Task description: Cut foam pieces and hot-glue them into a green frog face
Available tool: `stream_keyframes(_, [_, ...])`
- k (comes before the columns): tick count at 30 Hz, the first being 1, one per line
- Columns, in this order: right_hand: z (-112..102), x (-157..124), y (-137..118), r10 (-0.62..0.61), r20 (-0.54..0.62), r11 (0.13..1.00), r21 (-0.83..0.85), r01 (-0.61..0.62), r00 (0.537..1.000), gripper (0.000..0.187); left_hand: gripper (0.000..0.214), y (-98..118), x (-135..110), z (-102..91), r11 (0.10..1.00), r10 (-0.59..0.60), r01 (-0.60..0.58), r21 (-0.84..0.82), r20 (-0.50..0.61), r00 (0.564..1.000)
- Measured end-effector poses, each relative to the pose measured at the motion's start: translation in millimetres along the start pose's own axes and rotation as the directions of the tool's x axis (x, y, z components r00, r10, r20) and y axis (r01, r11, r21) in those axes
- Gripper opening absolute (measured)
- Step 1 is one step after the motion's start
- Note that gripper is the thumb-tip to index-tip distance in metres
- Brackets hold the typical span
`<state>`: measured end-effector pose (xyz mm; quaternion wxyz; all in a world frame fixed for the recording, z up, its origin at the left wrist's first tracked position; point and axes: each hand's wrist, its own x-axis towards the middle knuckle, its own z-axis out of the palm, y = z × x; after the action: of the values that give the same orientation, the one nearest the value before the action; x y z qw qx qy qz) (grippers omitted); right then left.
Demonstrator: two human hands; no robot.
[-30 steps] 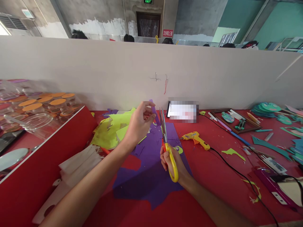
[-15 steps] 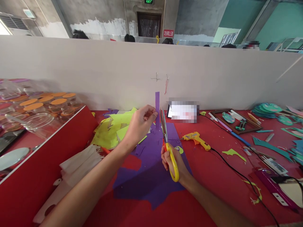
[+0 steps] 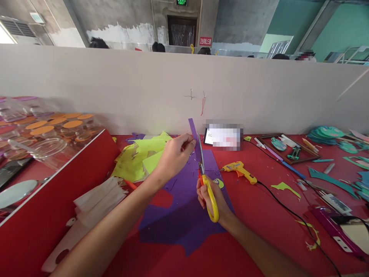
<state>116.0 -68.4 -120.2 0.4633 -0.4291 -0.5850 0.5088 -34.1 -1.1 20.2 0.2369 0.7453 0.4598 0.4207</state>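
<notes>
My left hand (image 3: 174, 156) pinches a narrow purple foam strip (image 3: 192, 127) that stands upright, leaning slightly left at its top. My right hand (image 3: 209, 196) grips yellow-handled scissors (image 3: 206, 184) with the blades pointing up, their tips right beside the strip just under my left fingers. Both hands hover over a large purple foam sheet (image 3: 184, 215) lying on the red table (image 3: 259, 215). Small purple snippets lie scattered on the sheet.
Yellow-green foam scraps (image 3: 138, 157) lie to the left, a stack of white paper pieces (image 3: 98, 196) beside them. A yellow glue gun (image 3: 239, 171) with a black cord lies to the right. Teal cut-outs and tools fill the far right; jars with orange lids (image 3: 54, 127) stand far left.
The left hand first raised the purple strip upright, then lowered it and shifted right, closer to the scissor blades. The right hand with the scissors stayed almost in place.
</notes>
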Motion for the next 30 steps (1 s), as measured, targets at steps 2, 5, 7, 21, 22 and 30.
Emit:
stream_keyframes(2, [0.1,-0.1,1.4,-0.017,-0.004,1.0,0.014,0.017,1.0,0.057,0.02,-0.1,-0.2,1.0,1.0,0.022,-0.022,0.006,-0.004,1.0])
stream_keyframes(5, [-0.2,-0.4,3.0,-0.023,0.001,0.999,0.045,0.023,1.0,0.055,0.013,0.7,-0.4,2.3,1.0,0.027,-0.027,-0.01,0.01,1.0])
stream_keyframes(7, [-0.6,-0.6,3.9,-0.026,0.003,0.998,0.048,0.026,1.0,0.054,0.012,2.1,-0.7,2.1,1.0,0.015,-0.015,-0.021,0.015,1.0])
stream_keyframes(21, [-0.7,1.0,6.5,0.004,-0.01,0.998,0.062,-0.003,1.0,0.054,0.008,-4.5,3.6,-3.5,0.949,-0.043,0.013,-0.315,-0.089,0.995])
stream_keyframes(22, [-0.3,1.1,5.6,0.006,-0.014,0.997,0.075,-0.005,1.0,0.055,0.004,-5.9,3.9,-3.0,0.943,-0.021,-0.01,-0.331,-0.089,0.996])
stream_keyframes(30, [-0.3,0.8,5.2,-0.006,-0.006,0.993,0.12,0.006,1.0,0.058,0.028,-9.8,3.6,-0.8,0.931,-0.068,0.028,-0.364,-0.099,0.993])
